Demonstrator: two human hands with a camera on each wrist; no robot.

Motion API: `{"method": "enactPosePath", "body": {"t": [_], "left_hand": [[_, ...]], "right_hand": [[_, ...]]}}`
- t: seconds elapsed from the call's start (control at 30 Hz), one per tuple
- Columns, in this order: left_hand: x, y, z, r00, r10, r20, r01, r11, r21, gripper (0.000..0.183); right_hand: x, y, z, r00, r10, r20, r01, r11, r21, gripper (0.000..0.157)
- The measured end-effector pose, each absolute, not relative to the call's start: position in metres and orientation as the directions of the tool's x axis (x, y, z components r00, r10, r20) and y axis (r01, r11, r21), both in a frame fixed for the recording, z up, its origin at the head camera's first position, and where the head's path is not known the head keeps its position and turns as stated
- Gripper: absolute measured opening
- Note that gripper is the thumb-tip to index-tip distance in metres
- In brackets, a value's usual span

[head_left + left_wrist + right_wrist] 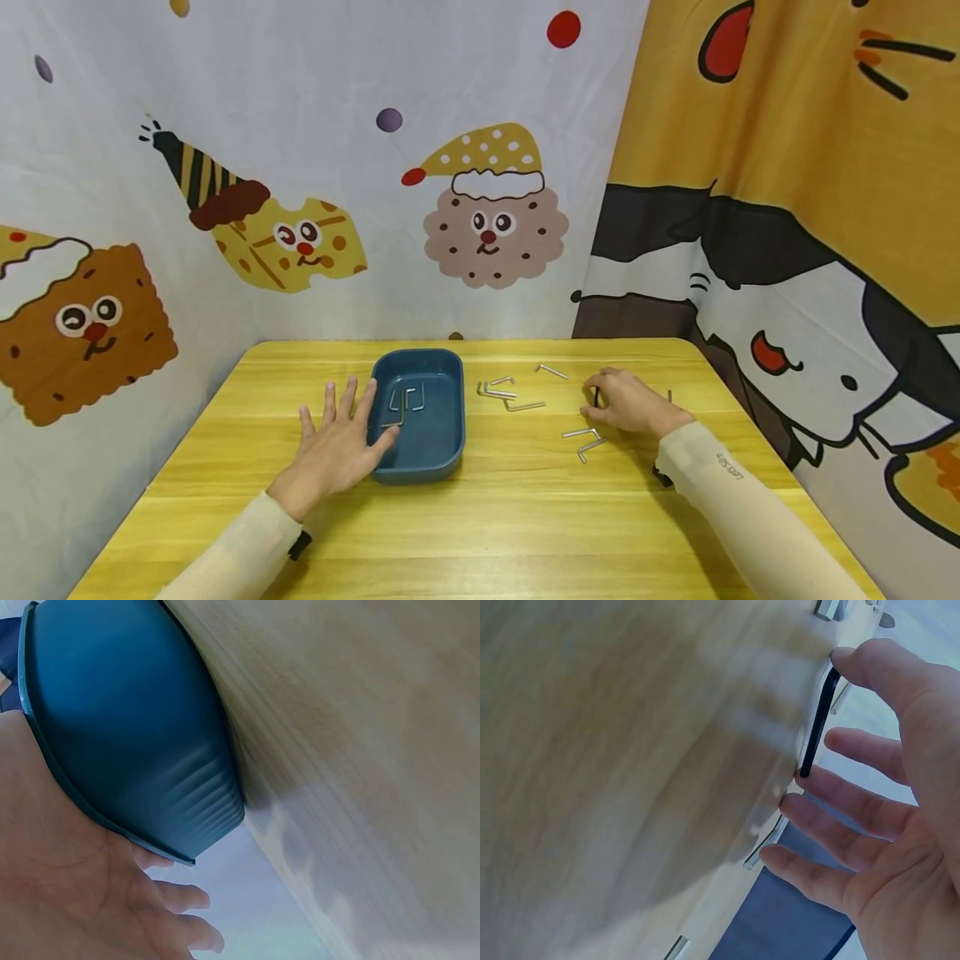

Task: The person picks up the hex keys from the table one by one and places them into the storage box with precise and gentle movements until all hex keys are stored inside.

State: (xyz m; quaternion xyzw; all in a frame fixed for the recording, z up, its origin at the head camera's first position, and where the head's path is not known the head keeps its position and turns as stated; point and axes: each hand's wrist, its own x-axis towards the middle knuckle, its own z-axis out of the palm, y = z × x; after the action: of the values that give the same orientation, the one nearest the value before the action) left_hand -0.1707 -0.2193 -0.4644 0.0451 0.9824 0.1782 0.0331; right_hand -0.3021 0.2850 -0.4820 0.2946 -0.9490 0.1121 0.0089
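From my end I'm seeing the right hand (633,402) pinch a black hex key (821,724) between thumb and fingertip, while the left hand (337,446), fingers spread, rests against the blue tray (438,433) beside it, probably steadying it.

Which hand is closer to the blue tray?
The left hand: it is at the left side of the blue tray, its thumb over the rim. The right hand is off to the tray's right, beyond several silver hex keys.
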Motion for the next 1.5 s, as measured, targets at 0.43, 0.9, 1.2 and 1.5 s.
{"method": "enactPosePath", "body": {"t": [0.43,0.9,1.2,1.5], "left_hand": [[-0.172,-0.222,-0.468,-0.994,0.100,-0.053,0.075,0.931,0.356,0.101],[-0.171,-0.220,-0.471,-0.994,0.099,-0.036,0.079,0.930,0.358,0.099],[-0.172,-0.220,-0.469,-0.995,0.096,-0.036,0.078,0.935,0.346,0.099],[-0.173,-0.220,-0.470,-0.994,0.096,-0.045,0.076,0.937,0.340,0.099]], "right_hand": [[-0.296,0.276,-0.479,-0.811,-0.571,0.127,-0.585,0.796,-0.156,0.045],[-0.286,0.265,-0.479,-0.777,-0.593,0.212,-0.625,0.766,-0.151,0.050],[-0.279,0.251,-0.475,-0.715,-0.629,0.304,-0.677,0.731,-0.081,0.054],[-0.270,0.228,-0.470,-0.581,-0.690,0.432,-0.757,0.653,0.023,0.056]]}}
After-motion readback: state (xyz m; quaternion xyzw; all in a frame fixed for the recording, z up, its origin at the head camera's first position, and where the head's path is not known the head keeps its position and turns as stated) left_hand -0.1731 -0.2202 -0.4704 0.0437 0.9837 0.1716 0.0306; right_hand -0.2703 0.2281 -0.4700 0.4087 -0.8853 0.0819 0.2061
